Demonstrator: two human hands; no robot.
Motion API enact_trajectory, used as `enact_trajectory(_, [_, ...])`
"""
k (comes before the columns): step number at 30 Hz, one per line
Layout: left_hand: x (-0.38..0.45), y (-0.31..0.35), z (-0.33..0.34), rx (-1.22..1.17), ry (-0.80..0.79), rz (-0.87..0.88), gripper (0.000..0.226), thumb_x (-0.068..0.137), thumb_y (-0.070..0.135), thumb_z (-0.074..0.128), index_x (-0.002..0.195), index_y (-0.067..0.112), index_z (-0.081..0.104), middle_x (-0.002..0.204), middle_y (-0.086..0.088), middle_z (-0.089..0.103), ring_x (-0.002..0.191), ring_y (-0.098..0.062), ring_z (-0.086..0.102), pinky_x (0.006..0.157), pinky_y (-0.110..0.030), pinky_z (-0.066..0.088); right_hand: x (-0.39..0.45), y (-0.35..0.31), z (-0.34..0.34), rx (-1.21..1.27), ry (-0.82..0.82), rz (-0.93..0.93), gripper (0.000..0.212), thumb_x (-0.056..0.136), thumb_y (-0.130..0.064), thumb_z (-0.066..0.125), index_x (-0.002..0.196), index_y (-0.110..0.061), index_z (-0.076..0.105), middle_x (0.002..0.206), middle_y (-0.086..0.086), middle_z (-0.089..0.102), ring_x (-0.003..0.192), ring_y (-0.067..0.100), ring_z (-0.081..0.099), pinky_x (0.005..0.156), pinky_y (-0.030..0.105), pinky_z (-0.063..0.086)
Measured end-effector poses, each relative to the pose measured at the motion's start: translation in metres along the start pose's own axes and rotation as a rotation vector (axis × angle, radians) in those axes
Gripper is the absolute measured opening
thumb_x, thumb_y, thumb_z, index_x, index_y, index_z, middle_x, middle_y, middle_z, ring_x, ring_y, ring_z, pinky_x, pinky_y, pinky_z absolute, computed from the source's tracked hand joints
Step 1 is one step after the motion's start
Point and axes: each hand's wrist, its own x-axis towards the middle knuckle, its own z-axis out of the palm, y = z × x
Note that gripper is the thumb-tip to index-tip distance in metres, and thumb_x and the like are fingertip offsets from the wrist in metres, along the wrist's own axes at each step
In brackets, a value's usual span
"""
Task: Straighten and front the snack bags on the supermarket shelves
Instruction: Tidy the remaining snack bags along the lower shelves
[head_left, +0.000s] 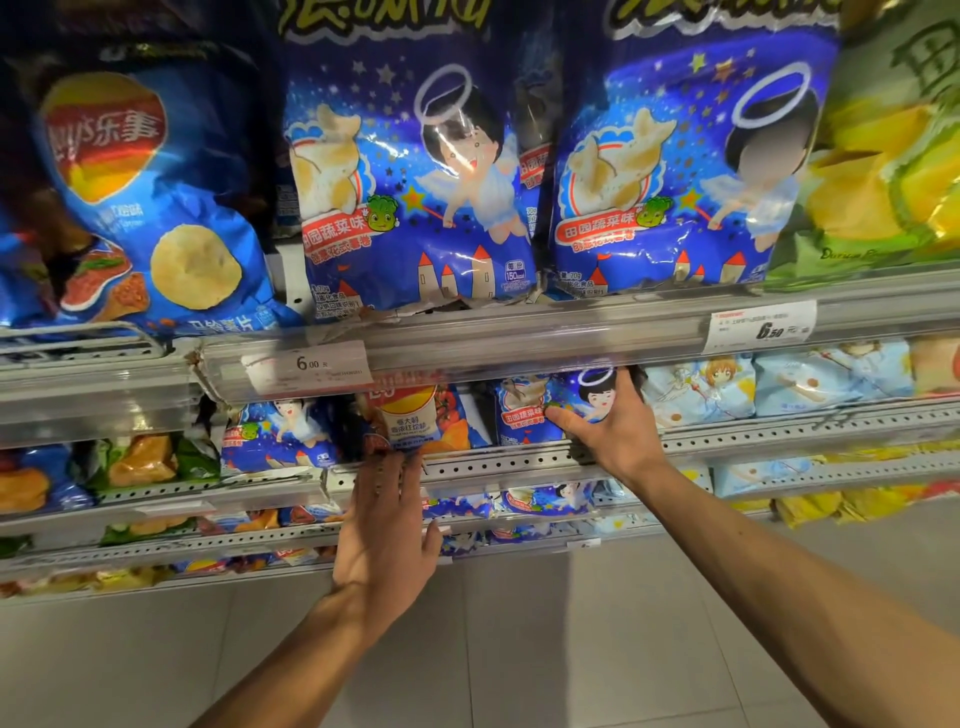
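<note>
Blue foil: small dark-blue angel-print snack bag (540, 410) on second shelf, upright, tucked under the clear plastic price rail (519, 338).
Right hand (613, 431): grips bag's right edge, thumb across its front.
Left hand (387, 525): fingers spread flat, tips at perforated grey metal shelf lip (493, 460), just below red-orange chip bag (415, 415); holds nothing.
Key relation: bag sits far of both hands, long axis vertical; right hand is on it, left is nearer the chip bag.
Next, likely: pull bag toward lip, square it.

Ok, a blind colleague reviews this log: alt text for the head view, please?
A person's right hand grips a blue angel bag on a lower shelf; the left hand reaches open toward a Lay's bag beside it.
</note>
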Motion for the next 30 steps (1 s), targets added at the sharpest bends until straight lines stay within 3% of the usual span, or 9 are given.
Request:
enact_trajectory(3, [0.0,-0.002,0.0,-0.025,-0.02,-0.002,0.081,0.086,0.039,0.067,0.153,0.01,0.03,0.151,-0.013,0.036,0.143,-0.032,0.03,0.119,-0.044,0.03,-0.006,0.002,0.002,-0.009,0.035,0.01,0.061,0.073,-0.04,0.088,0.117,-0.019,0.051,0.104,-0.007,0.069,0.096,0.014,0.067,0.091,0.033,0.055])
enact_trajectory(8, [-0.005,-0.01,-0.001,-0.144,0.034,0.03,0.077,0.083,0.032,0.072,0.149,0.01,0.039,0.148,-0.01,0.041,0.139,-0.029,0.036,0.115,-0.04,0.036,-0.02,0.009,0.008,-0.015,0.131,0.016,0.061,0.077,-0.033,0.087,0.125,-0.013,0.057,0.114,0.004,0.069,0.103,0.023,0.067,0.096,0.047,0.055])
enact_trajectory(12, [-0.015,-0.026,0.001,-0.295,0.04,0.063,0.068,0.09,0.03,0.063,0.149,0.013,0.036,0.152,-0.003,0.033,0.141,-0.02,0.033,0.118,-0.035,0.031,-0.048,0.012,0.024,-0.155,0.339,-0.007,0.059,0.082,-0.031,0.082,0.129,-0.006,0.055,0.116,0.013,0.06,0.112,0.032,0.055,0.101,0.042,0.045])
enact_trajectory(14, [-0.021,-0.04,-0.001,-0.402,0.07,0.047,0.062,0.089,0.025,0.065,0.145,0.012,0.042,0.149,-0.002,0.038,0.137,-0.019,0.038,0.115,-0.033,0.035,-0.067,0.01,0.038,-0.199,0.459,-0.016,0.055,0.084,-0.02,0.079,0.13,-0.002,0.053,0.119,0.017,0.056,0.116,0.034,0.049,0.102,0.039,0.037])
enact_trajectory(16, [-0.027,-0.06,-0.003,-0.493,0.125,0.01,0.054,0.087,0.018,0.068,0.138,0.01,0.05,0.141,-0.003,0.046,0.13,-0.02,0.047,0.11,-0.03,0.038,-0.084,0.004,0.056,-0.194,0.501,0.005,0.049,0.085,-0.011,0.076,0.127,0.001,0.054,0.118,0.021,0.058,0.115,0.039,0.05,0.102,0.045,0.038])
enact_trajectory(19, [-0.031,-0.095,-0.004,-0.586,0.177,-0.086,0.047,0.085,0.012,0.07,0.13,0.009,0.055,0.133,-0.006,0.053,0.122,-0.025,0.052,0.104,-0.028,0.037,-0.103,-0.009,0.087,-0.137,0.436,0.053,0.046,0.086,-0.007,0.074,0.125,0.004,0.055,0.116,0.022,0.062,0.11,0.039,0.057,0.101,0.052,0.043])
enact_trajectory(23, [-0.029,-0.141,-0.009,-0.645,0.322,-0.231,0.048,0.081,0.006,0.073,0.125,0.005,0.055,0.125,-0.014,0.055,0.121,-0.031,0.049,0.101,-0.037,0.039,-0.119,-0.036,0.126,-0.049,0.341,0.025,0.044,0.086,-0.007,0.075,0.127,-0.002,0.058,0.113,0.007,0.065,0.109,0.029,0.062,0.099,0.031,0.045])
enact_trajectory(25, [-0.023,-0.16,-0.013,-0.68,0.356,-0.287,0.05,0.081,0.007,0.071,0.127,0.002,0.052,0.125,-0.017,0.051,0.121,-0.034,0.047,0.101,-0.044,0.044,-0.12,-0.052,0.141,-0.034,0.295,-0.001,0.05,0.086,-0.014,0.078,0.131,-0.007,0.058,0.117,0.003,0.064,0.113,0.022,0.061,0.103,0.033,0.046])
enact_trajectory(30, [0.01,-0.194,-0.023,-0.771,0.263,-0.279,0.062,0.079,0.039,0.076,0.128,0.009,0.052,0.124,-0.007,0.053,0.117,-0.019,0.048,0.101,-0.024,0.036,-0.098,-0.079,0.156,-0.047,0.167,-0.06,0.083,0.076,-0.037,0.087,0.144,-0.014,0.046,0.137,0.001,0.054,0.13,0.02,0.052,0.112,0.04,0.042])
